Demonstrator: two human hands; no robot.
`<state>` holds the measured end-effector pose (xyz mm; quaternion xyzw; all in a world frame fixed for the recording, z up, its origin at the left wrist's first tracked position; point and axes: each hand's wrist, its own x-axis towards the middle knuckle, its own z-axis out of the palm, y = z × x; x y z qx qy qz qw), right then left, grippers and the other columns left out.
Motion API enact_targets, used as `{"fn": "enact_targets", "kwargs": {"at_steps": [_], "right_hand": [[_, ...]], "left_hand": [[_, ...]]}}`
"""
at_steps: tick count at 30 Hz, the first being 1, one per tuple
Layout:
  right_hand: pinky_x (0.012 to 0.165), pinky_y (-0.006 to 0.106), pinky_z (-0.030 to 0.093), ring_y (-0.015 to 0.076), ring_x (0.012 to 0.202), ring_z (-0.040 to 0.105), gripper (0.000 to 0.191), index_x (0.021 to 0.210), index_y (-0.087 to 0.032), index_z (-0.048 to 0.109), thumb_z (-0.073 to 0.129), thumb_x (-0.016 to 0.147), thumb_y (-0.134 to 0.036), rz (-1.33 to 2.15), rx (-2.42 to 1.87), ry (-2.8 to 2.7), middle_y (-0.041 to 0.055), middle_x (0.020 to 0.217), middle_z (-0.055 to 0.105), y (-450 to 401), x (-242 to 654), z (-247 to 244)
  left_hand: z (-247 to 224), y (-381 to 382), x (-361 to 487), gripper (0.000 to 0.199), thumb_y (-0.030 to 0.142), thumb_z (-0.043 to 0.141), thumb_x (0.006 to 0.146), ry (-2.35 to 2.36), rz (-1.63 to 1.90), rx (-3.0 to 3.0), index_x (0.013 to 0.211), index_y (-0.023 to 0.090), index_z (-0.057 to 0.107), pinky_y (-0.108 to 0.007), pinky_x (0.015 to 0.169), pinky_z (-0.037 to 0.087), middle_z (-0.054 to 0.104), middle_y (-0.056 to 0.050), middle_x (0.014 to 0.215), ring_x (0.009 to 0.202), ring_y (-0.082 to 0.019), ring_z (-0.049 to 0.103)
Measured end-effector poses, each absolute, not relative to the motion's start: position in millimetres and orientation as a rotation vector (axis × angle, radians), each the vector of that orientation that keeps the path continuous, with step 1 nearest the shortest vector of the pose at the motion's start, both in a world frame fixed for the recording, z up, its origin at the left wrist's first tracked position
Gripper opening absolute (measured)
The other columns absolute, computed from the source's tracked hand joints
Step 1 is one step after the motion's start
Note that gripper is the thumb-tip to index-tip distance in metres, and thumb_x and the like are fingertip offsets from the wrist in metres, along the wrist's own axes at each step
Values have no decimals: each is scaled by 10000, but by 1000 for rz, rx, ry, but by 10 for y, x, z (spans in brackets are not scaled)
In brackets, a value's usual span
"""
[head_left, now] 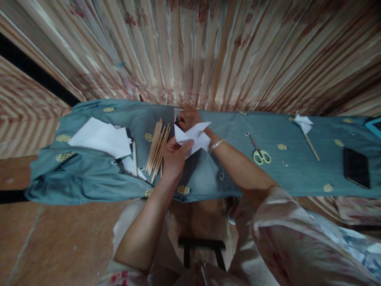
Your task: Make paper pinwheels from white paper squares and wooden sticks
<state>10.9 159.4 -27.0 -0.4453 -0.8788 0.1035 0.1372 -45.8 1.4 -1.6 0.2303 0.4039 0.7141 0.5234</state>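
Observation:
My left hand point(174, 157) pinches a white paper pinwheel point(198, 137) with folded blades, its thumb pressed on the paper near the middle. Just beyond the pinwheel, my right hand point(189, 118) bends its fingers down over a small pale box point(176, 113) with dark bits at its edge. What those fingertips grip, if anything, is too small to make out. A bundle of thin wooden sticks point(157, 147) lies beside my left hand. Farther right, a finished-looking pinwheel point(304, 123) on a wooden stick point(312, 147) rests on the cloth.
White paper sheets point(101, 139), paper scraps point(128, 163) and a pale pen-like rod point(135, 159) lie on the left. Scissors point(261, 155) with yellow-green handles and a dark phone point(356, 167) are to the right on the teal cloth point(205, 182). A pleated curtain point(202, 55) hangs behind.

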Motion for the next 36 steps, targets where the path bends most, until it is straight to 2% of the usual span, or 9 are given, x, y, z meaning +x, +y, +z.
{"fn": "enact_targets", "kwargs": {"at_steps": [7,15,20,24,27,30,32,36], "right_hand": [[1137,436,378,263,1366,440,105,847,-97,701,604,857,-57,366,-1262,-2556,179,1415,552,1605,82,-193],[1187,494,322,307,1431,383,144,862,-63,656,532,933,-61,393,-1298,-2507,219,1468,504,1547,46,-192],[1214,468,317,305,1464,356,102,875,-80,670,577,916,-68,389,-1325,-2489,195,1501,491,1550,51,-197],[1183,477,380,289,1430,416,117,829,-125,676,603,881,-51,403,-1326,-2349,160,1461,543,1566,73,-249],[1190,456,375,255,1401,462,118,796,-139,670,614,869,-65,413,-1288,-2223,147,1416,587,1561,163,-277],[1200,427,369,230,1384,491,129,768,-195,663,633,839,-91,404,-1268,-2113,92,1364,630,1504,386,-278],[1190,460,377,257,1357,523,113,750,-215,666,648,806,-117,428,-1257,-1993,76,1355,638,1418,608,-282],[1152,502,400,291,1308,571,44,761,-205,682,652,774,-176,539,-1281,-1838,107,1376,631,1120,1104,-343]], "left_hand": [[-33,33,-472,236,214,881,515,988,1698,526,723,194,771,-279,683,550,765,0,728,637,-135,675],[-40,33,-472,247,228,893,499,987,1714,513,702,190,759,-297,674,558,755,-2,699,602,-139,664],[-28,31,-464,206,214,870,513,984,1715,537,688,200,763,-282,662,554,754,6,690,598,-130,657],[-28,26,-483,192,207,855,530,990,1714,546,698,205,763,-291,676,561,761,5,715,609,-130,661],[-33,22,-506,195,222,856,547,1008,1709,570,718,201,763,-295,683,558,759,-1,725,631,-138,670],[-41,25,-516,200,239,864,553,1031,1718,598,716,201,754,-301,693,552,750,3,719,641,-142,670],[-48,29,-510,200,237,864,555,1038,1715,614,718,203,753,-298,696,544,750,3,727,650,-144,669],[-68,37,-464,207,230,865,544,1042,1702,632,720,197,761,-275,670,516,749,2,722,634,-134,650]]}}
